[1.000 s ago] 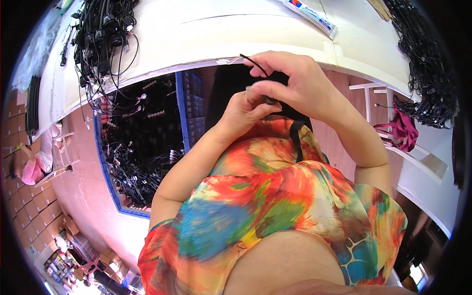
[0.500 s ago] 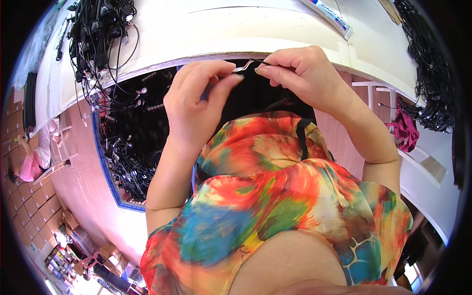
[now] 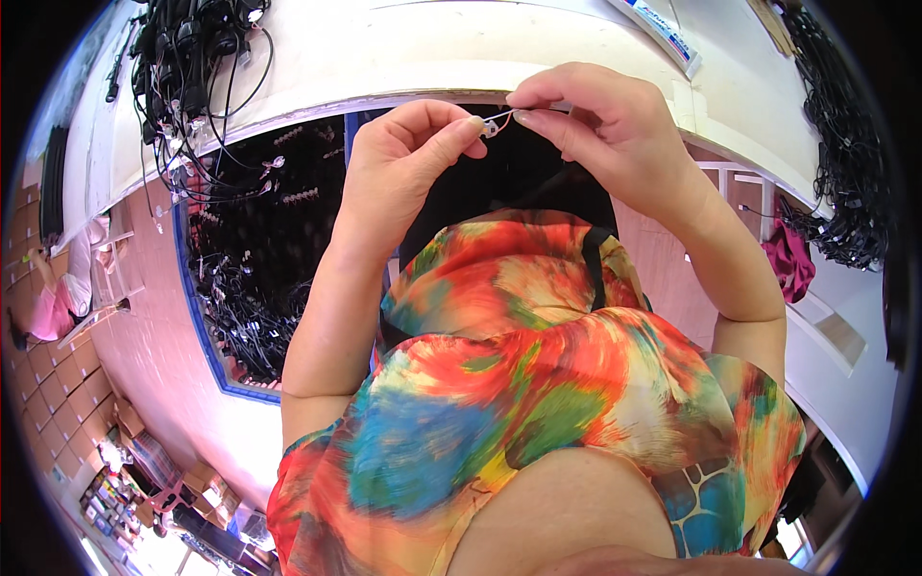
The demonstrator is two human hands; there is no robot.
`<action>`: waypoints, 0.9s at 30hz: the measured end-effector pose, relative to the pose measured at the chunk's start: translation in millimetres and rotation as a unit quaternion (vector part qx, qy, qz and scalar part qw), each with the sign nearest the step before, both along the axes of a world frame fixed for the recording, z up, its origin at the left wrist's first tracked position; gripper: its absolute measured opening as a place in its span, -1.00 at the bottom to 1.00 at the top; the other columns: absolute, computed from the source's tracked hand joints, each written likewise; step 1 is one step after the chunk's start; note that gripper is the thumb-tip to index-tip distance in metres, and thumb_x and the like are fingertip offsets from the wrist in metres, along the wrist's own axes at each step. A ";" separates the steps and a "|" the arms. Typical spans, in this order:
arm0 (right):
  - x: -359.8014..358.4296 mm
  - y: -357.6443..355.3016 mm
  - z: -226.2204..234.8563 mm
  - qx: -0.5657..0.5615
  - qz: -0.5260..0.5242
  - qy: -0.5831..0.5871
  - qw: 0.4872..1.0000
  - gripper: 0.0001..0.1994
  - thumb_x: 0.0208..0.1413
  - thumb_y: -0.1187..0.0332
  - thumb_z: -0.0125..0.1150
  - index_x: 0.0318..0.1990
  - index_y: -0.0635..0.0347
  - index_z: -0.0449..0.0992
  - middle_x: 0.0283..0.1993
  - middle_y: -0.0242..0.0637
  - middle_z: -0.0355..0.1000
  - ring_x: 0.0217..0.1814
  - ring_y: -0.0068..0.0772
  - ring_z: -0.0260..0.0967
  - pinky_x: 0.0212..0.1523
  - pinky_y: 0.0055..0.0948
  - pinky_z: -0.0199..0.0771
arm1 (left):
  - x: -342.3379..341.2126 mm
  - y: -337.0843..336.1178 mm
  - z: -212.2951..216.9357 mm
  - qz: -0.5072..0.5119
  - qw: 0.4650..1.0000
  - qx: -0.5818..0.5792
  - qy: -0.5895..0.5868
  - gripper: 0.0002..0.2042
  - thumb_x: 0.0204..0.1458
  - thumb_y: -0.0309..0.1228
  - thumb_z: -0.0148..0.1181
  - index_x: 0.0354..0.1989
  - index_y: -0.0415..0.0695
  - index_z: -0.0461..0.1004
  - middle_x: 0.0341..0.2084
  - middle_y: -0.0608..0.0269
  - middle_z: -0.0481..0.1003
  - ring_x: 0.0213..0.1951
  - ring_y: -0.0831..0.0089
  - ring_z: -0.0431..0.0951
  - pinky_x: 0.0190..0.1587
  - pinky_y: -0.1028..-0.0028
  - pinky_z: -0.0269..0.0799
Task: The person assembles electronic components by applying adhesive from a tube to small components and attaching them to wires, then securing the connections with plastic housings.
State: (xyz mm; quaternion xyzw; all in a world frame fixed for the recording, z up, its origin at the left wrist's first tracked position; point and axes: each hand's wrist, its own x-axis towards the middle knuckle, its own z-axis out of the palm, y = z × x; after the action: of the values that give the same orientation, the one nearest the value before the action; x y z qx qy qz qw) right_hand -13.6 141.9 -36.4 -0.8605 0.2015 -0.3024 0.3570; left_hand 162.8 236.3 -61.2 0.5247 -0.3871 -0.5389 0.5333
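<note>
My left hand (image 3: 413, 154) is closed in a pinch on a small whitish connector (image 3: 491, 128), part of which shows beyond the thumb tip. Thin wires (image 3: 506, 117), one reddish and one pale, run from it across to my right hand (image 3: 619, 130). There the thumb and index finger are pressed together on the wires; the other fingers are bent. Both hands are raised before the front edge of the white table (image 3: 384, 72), above dark cloth on my lap. How the wires join the connector is too small to make out.
Black cables (image 3: 187, 77) hang over the table's edge at the left; more cables (image 3: 836, 144) lie at the right. A white and blue tube (image 3: 663, 36) rests on the tabletop. Below left stands a blue-rimmed bin (image 3: 206, 331) of cables. Another person (image 3: 58, 298) is at far left.
Both hands have shifted slightly, and my right hand has rolled over and now grips the thin wires. The black cable that stuck out of its fingers no longer shows. The connector is more visible.
</note>
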 end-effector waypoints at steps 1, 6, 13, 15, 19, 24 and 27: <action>-0.3 -1.1 0.4 0.000 0.000 0.000 1.000 -0.88 -0.09 0.48 0.14 -0.34 0.24 0.45 -0.50 -0.25 0.40 -0.48 -0.37 0.37 -0.44 -0.52 0.35 | 0.6 0.0 -0.9 0.000 1.000 0.000 0.000 -0.87 -0.02 -0.42 0.12 -0.38 -0.24 0.46 -0.55 0.32 0.47 -0.48 0.70 0.38 -0.40 0.72 0.25; -2.0 -2.3 0.1 -0.049 0.045 0.014 0.998 -0.89 -0.12 0.48 0.16 -0.37 0.22 0.48 -0.41 -0.26 0.42 -0.40 -0.33 0.39 -0.39 -0.50 0.37 | -1.3 0.9 -5.9 -0.018 0.988 0.025 0.150 -0.88 0.00 -0.41 0.11 -0.38 -0.21 0.45 -0.55 0.36 0.45 -0.52 0.72 0.34 -0.43 0.74 0.23; -1.3 4.4 -4.3 0.015 0.040 -0.021 0.999 -0.90 -0.16 0.49 0.19 -0.40 0.22 0.48 -0.44 -0.28 0.42 -0.41 -0.34 0.38 -0.40 -0.51 0.37 | -15.2 -0.1 -0.7 -0.003 0.978 0.006 0.208 -0.88 -0.01 -0.42 0.12 -0.39 -0.22 0.44 -0.54 0.36 0.45 -0.49 0.70 0.36 -0.40 0.74 0.25; -2.6 1.1 -3.9 0.055 0.051 -0.020 0.997 -0.90 -0.15 0.50 0.18 -0.41 0.24 0.48 -0.46 -0.28 0.41 -0.42 -0.39 0.37 -0.40 -0.54 0.35 | -16.3 0.1 5.4 0.018 0.995 -0.017 0.094 -0.89 -0.03 -0.44 0.14 -0.40 -0.24 0.46 -0.53 0.38 0.45 -0.46 0.71 0.38 -0.36 0.74 0.27; -7.8 -5.4 -4.5 0.080 0.096 0.001 0.992 -0.90 -0.15 0.50 0.18 -0.41 0.26 0.48 -0.48 -0.29 0.40 -0.45 -0.42 0.35 -0.42 -0.56 0.32 | -1.3 -2.8 17.0 -0.083 0.995 0.004 -0.051 -0.87 -0.08 -0.45 0.19 -0.41 -0.25 0.48 -0.53 0.43 0.44 -0.45 0.73 0.36 -0.38 0.73 0.27; -7.7 -2.0 -3.1 0.141 0.039 -0.019 0.989 -0.90 -0.15 0.53 0.18 -0.40 0.26 0.49 -0.48 -0.29 0.40 -0.48 -0.50 0.33 -0.44 -0.62 0.30 | -3.0 -3.8 10.9 -0.063 0.998 0.003 -0.012 -0.88 -0.08 -0.46 0.18 -0.42 -0.26 0.48 -0.54 0.41 0.44 -0.46 0.73 0.36 -0.39 0.73 0.27; -7.9 2.9 -7.4 0.086 0.037 -0.058 0.994 -0.90 -0.15 0.53 0.19 -0.40 0.24 0.49 -0.47 -0.29 0.41 -0.47 -0.47 0.36 -0.46 -0.61 0.33 | -10.6 -3.7 3.2 -0.009 0.999 -0.015 0.032 -0.89 -0.07 -0.46 0.18 -0.43 -0.27 0.47 -0.54 0.41 0.45 -0.47 0.74 0.36 -0.39 0.73 0.26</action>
State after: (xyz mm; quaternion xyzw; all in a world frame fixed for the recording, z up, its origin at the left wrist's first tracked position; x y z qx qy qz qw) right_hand -21.6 144.9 -43.9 -0.8146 0.1737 -0.3194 0.4520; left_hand 152.1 232.6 -58.0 0.4957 -0.3826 -0.5546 0.5481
